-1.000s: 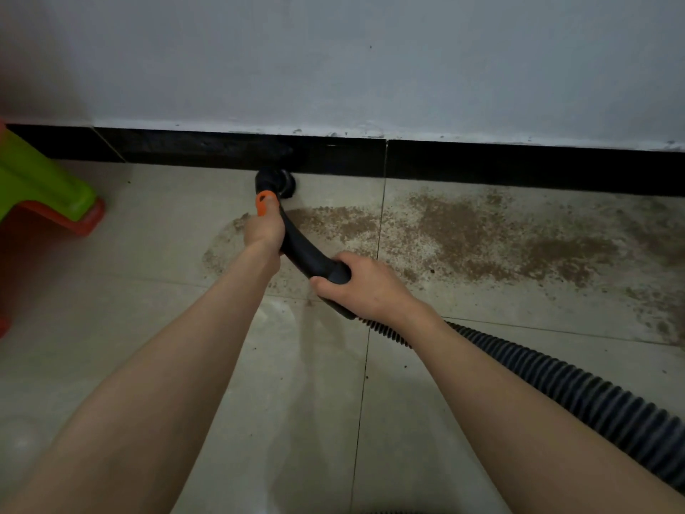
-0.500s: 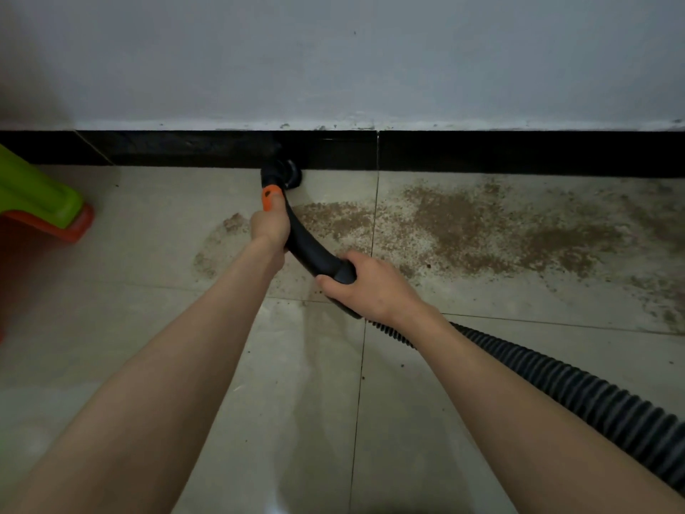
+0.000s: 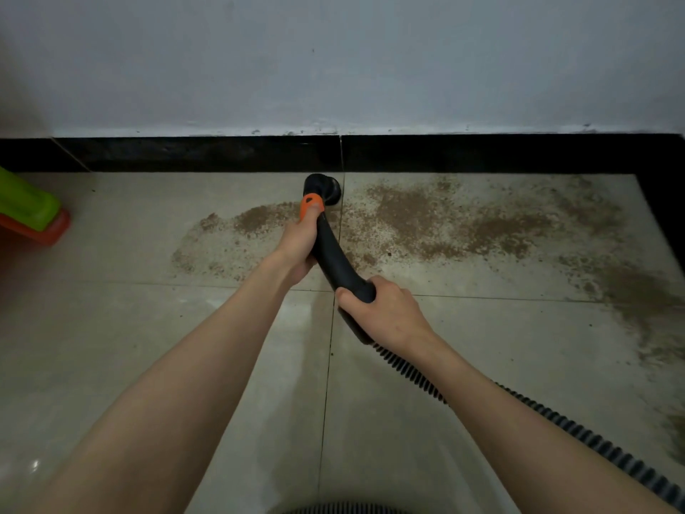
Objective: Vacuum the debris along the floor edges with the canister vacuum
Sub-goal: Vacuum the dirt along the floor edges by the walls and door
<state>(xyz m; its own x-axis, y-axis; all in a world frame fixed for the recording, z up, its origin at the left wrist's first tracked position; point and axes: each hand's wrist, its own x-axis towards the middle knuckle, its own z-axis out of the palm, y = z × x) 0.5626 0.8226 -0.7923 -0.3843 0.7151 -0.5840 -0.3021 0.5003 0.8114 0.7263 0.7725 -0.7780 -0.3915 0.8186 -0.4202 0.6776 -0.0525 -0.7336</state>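
left hand (image 3: 300, 241): fingers clenched round the upper end of the black curved wand (image 3: 335, 259), thumb laid on the orange switch (image 3: 310, 205).
right hand (image 3: 385, 311): fingers wrapped round the wand's lower end, right where the ribbed hose (image 3: 578, 432) joins.
wand: held in both hands, curved from 5 o'clock up toward 12 o'clock; left hand at 12 o'clock of the right hand.
nozzle (image 3: 321, 189): round black head, set on the floor tile (image 3: 111, 328) just short of the black skirting (image 3: 207, 153); touching the skirting or not, cannot be told.
debris (image 3: 426, 220): brown grit spread on the tile along the skirting; a small patch at 9 o'clock of the nozzle, the large patch at 3 o'clock, extended to the right-hand corner and down the right edge.
hose: run from the right hand toward 5 o'clock, out of the frame's lower right.
ribbed part (image 3: 344, 510): seen at the 6 o'clock edge of the frame; mostly cut off.
green and orange plastic object (image 3: 29, 209): at 9 o'clock, well apart from the nozzle; identity not clear.
wall (image 3: 333, 61): pale grey, above the skirting.
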